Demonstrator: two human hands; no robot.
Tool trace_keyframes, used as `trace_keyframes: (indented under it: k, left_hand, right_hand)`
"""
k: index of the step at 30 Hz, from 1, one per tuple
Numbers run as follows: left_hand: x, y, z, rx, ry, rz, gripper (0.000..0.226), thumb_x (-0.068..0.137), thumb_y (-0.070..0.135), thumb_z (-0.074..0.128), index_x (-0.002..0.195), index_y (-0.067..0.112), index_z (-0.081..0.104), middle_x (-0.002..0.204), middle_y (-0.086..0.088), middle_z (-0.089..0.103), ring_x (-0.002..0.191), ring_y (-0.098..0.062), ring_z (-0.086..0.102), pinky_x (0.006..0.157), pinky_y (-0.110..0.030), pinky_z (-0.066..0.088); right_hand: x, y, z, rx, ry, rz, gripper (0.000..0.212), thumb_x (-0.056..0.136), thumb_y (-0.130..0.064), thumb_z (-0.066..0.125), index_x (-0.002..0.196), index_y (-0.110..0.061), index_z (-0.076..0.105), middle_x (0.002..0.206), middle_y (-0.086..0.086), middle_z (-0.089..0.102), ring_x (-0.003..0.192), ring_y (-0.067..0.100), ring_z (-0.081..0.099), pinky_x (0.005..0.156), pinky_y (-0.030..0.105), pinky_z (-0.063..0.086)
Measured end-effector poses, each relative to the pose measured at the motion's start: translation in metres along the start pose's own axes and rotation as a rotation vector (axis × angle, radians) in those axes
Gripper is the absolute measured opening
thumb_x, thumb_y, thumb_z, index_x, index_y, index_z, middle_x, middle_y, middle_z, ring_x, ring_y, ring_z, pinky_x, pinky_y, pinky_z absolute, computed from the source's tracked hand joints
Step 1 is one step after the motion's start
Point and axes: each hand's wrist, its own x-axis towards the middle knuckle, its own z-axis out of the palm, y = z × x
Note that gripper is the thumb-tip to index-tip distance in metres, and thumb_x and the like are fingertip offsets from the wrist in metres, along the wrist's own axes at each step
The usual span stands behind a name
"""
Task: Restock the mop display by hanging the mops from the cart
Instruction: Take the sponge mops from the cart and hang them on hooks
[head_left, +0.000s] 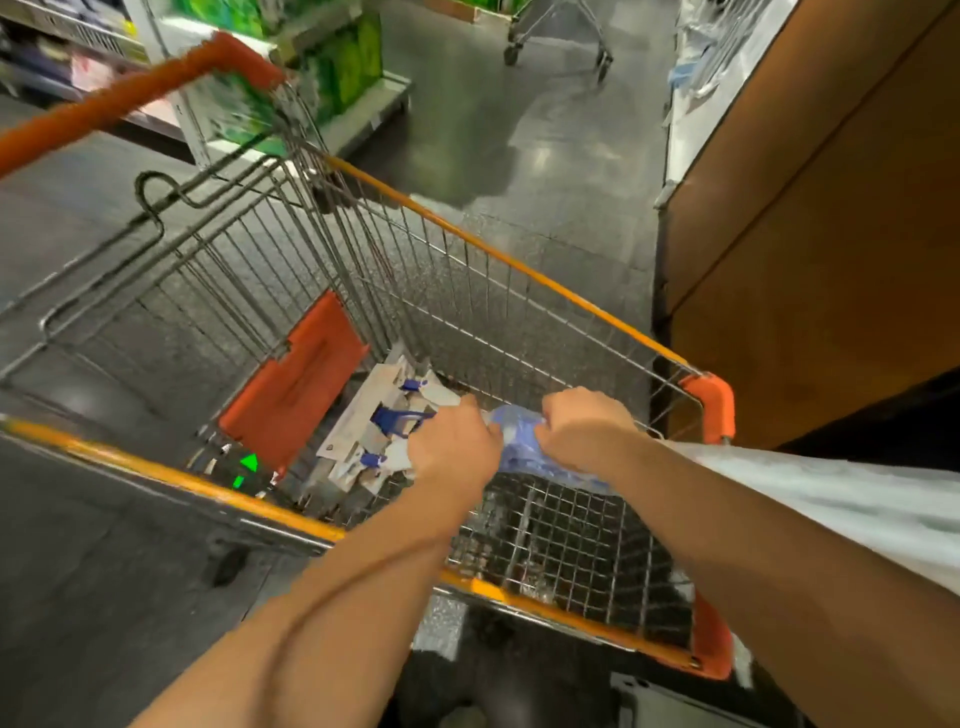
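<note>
Both bare forearms reach forward over the near orange rim of the wire shopping cart (566, 540), wrists close together and backs of the hands up. The left hand (454, 447) and right hand (582, 426) each curl their fingers round a plastic-wrapped mop (519, 444), gripping it side by side above the basket floor. Its long axis runs across the view. The bluish wrapped end points left into the cart between the hands, and the pale wrapped length passes over the cart's right corner and out of the picture's right edge. Just beyond the left hand, white carded packages (363, 410) with blue plastic parts lie in a loose heap on the basket floor. Past them stands the folded orange seat flap (296, 379), then the blurred orange handle (130, 98). A brown panel (831, 234) flanks the cart on the right. Farther off are stacked green boxes (343, 62) and a second cart (561, 31) on the grey floor.
</note>
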Motion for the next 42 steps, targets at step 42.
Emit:
trace_keyframes:
  k: [42]
  left_hand:
    - [0.088,0.009,0.154,-2.018,-0.255,-1.071,0.048,0.091,0.015,0.063,0.137,0.007,0.051,0.120,-0.016,0.065,0.084,-0.019,0.064,0.089,-0.033,0.052]
  right_hand:
    - [0.156,0.000,0.087,0.341,-0.402,0.191,0.055,0.091,-0.053,0.053,0.114,-0.004,0.063,0.109,0.017,0.065,0.097,0.030,0.062,0.072,0.030,0.042]
